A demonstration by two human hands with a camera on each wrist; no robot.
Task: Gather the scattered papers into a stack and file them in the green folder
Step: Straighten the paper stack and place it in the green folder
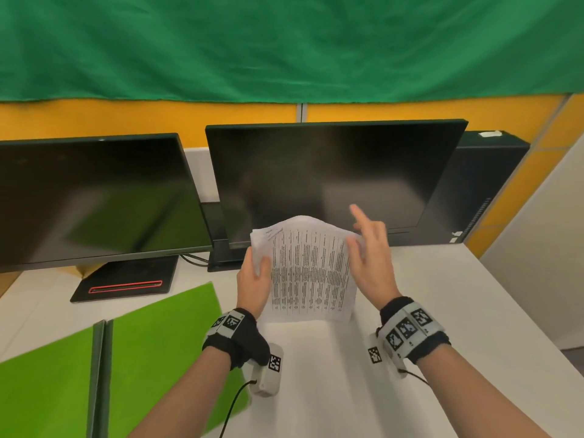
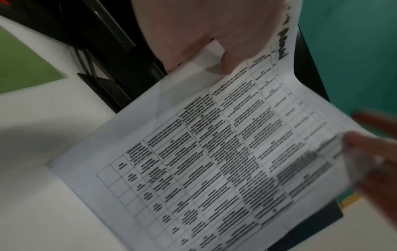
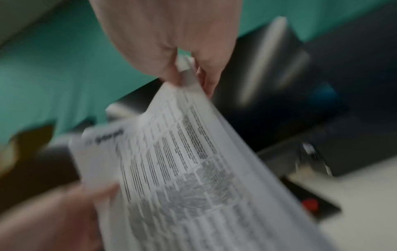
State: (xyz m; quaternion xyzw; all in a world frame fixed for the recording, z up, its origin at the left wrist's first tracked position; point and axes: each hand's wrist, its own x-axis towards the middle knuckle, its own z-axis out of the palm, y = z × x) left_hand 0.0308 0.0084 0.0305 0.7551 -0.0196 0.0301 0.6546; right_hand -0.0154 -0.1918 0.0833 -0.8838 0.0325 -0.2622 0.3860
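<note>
A stack of printed papers (image 1: 309, 270) stands upright on its lower edge on the white desk (image 1: 458, 311), in front of the right monitor. My left hand (image 1: 252, 279) grips the stack's left edge, thumb on the printed front. My right hand (image 1: 369, 260) pinches the right edge, with the index finger pointing up. The left wrist view shows the table-printed top sheet (image 2: 214, 152) bowed under my left hand (image 2: 193, 34). In the blurred right wrist view the paper edge (image 3: 184, 152) runs between the thumb and fingers of my right hand (image 3: 171, 42). The green folder (image 1: 151, 343) lies open at the left.
Two dark monitors (image 1: 94, 200) (image 1: 331, 178) stand close behind the papers, the left one on a black base (image 1: 126, 286). A black computer case (image 1: 493, 184) sits at the back right. The desk's right edge meets a pale partition (image 1: 537, 263).
</note>
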